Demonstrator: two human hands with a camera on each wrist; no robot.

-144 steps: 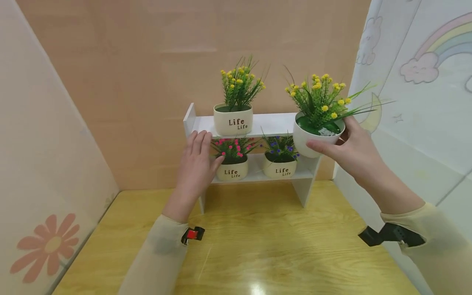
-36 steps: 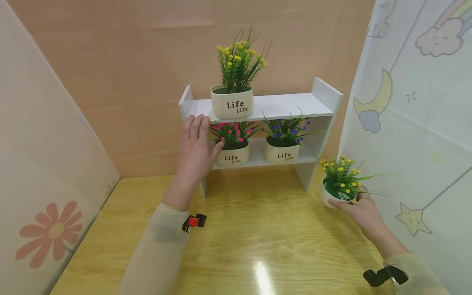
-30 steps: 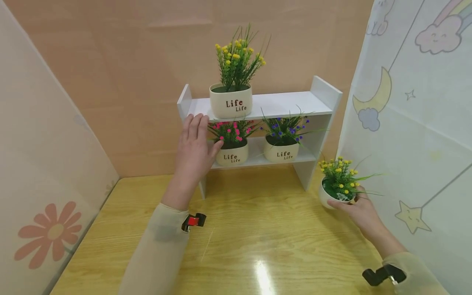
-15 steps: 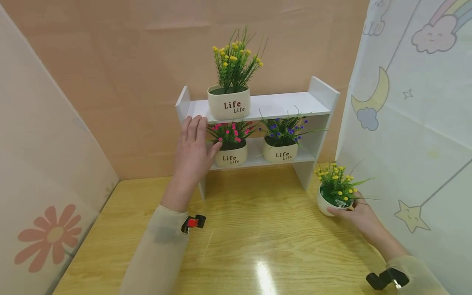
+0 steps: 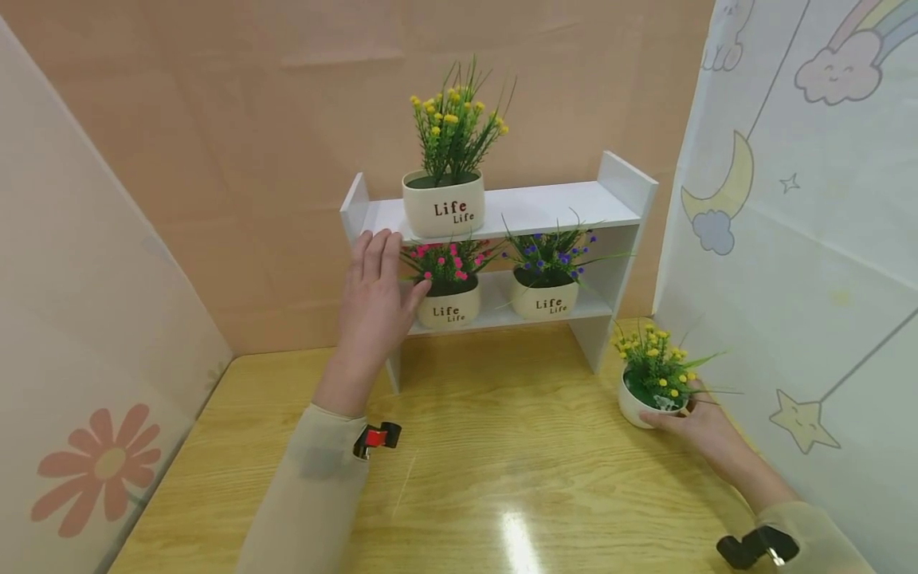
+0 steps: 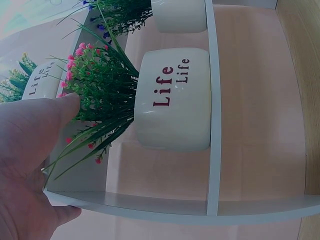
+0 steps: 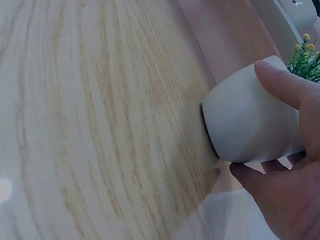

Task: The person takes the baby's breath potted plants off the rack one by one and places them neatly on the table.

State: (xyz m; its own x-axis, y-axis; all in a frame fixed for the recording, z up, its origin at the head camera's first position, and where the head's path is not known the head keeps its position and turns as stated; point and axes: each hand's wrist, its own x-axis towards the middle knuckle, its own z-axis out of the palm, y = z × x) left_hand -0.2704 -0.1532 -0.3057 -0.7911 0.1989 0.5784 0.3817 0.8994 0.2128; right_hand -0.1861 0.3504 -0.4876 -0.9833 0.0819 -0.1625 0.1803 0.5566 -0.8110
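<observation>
My right hand (image 5: 706, 430) holds a small cream pot of artificial yellow flowers (image 5: 649, 391) at the table's right side, thumb on the near wall and fingers behind. In the right wrist view the pot's base (image 7: 210, 132) is right at the wood. My left hand (image 5: 373, 311) rests at the left end of a white two-tier shelf (image 5: 552, 203), fingers extended against the upper board's front edge. Its thumb reaches before a pot of pink flowers (image 5: 448, 307) on the lower tier. Above that pot stands another yellow-flowered pot (image 5: 445, 207), marked "Life".
A pot of purple flowers (image 5: 545, 299) stands on the lower tier, right of the pink one. The shelf stands at the back of the wooden table (image 5: 488, 462). Printed side walls (image 5: 825, 335) and a tan back wall (image 5: 251, 159) enclose the table.
The yellow-flowered pot in my right hand has come down from beside the upper tier to the table right of the shelf, then shifted slightly nearer. My left hand has stayed at the shelf.
</observation>
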